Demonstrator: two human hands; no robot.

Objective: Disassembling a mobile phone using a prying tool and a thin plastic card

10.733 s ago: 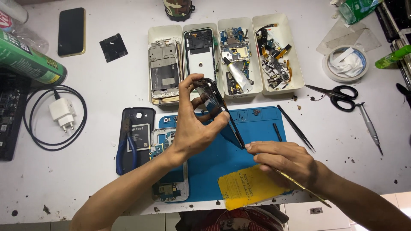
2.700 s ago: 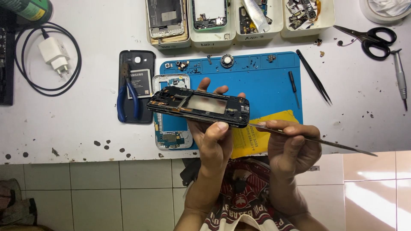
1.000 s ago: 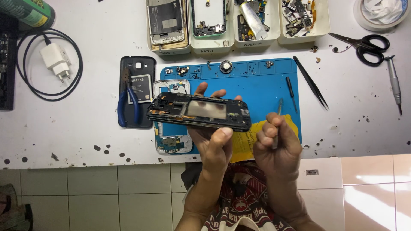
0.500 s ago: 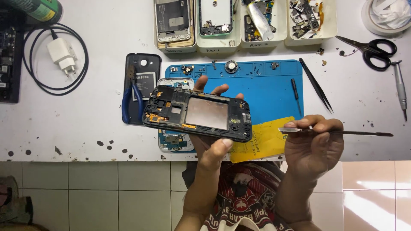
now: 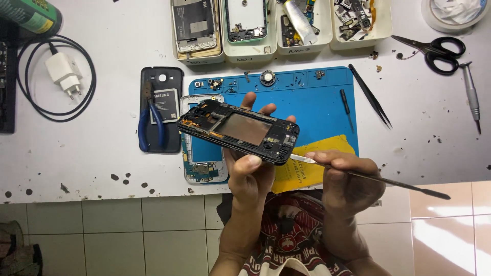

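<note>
My left hand (image 5: 250, 168) holds a black phone mid-frame (image 5: 238, 132) flat above the blue work mat (image 5: 307, 97), thumb on its near edge and fingertips showing past the far edge. My right hand (image 5: 345, 179) grips a thin metal pry tool (image 5: 368, 176) that lies almost level, its flat tip touching the frame's right near corner and its handle pointing right. Under the frame on the mat lies a phone body with a blue circuit board (image 5: 203, 161). A yellow sheet (image 5: 307, 166) lies under my right hand.
Several white trays (image 5: 279, 28) of phone parts line the far edge. A black back cover with battery and blue pliers (image 5: 158, 117) lies left of the mat. Black tweezers (image 5: 371, 97), scissors (image 5: 434, 48), a screwdriver (image 5: 470, 97), a white charger with cable (image 5: 64, 76) and a green can (image 5: 30, 15) surround it.
My right hand has turned the pry tool level and brought its tip to the frame's right corner. My left hand has tilted the frame slightly and kept hold of it.
</note>
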